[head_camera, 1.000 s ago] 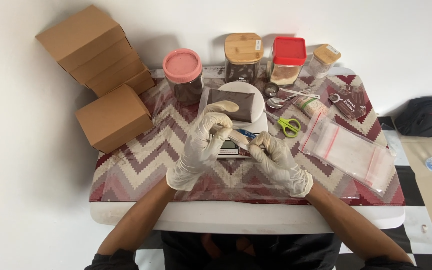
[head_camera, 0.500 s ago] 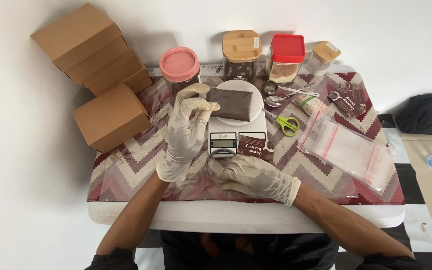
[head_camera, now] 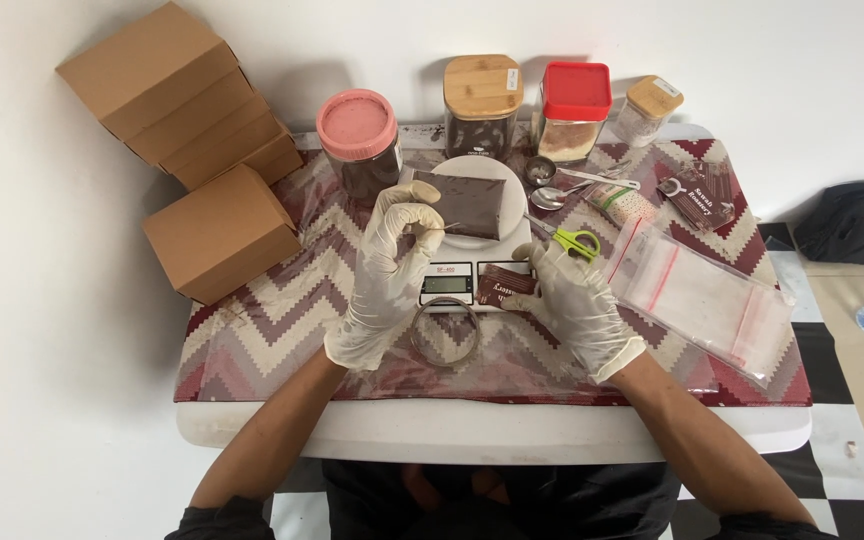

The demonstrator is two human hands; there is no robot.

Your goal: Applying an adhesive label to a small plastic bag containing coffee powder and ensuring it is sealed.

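Overhead, zigzag tablecloth (head_camera: 252, 340); checkered floor (head_camera: 842, 420); white wall (head_camera: 772, 60)

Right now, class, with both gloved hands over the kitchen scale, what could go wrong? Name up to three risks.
1. The left hand pinches a thin wire tie beside the dark packet on the scale; a nudge might shift the packet.
2. The right hand lies near the green-handled scissors, which could snag its glove.
3. The clear bags reach the table's right edge and might slide off.
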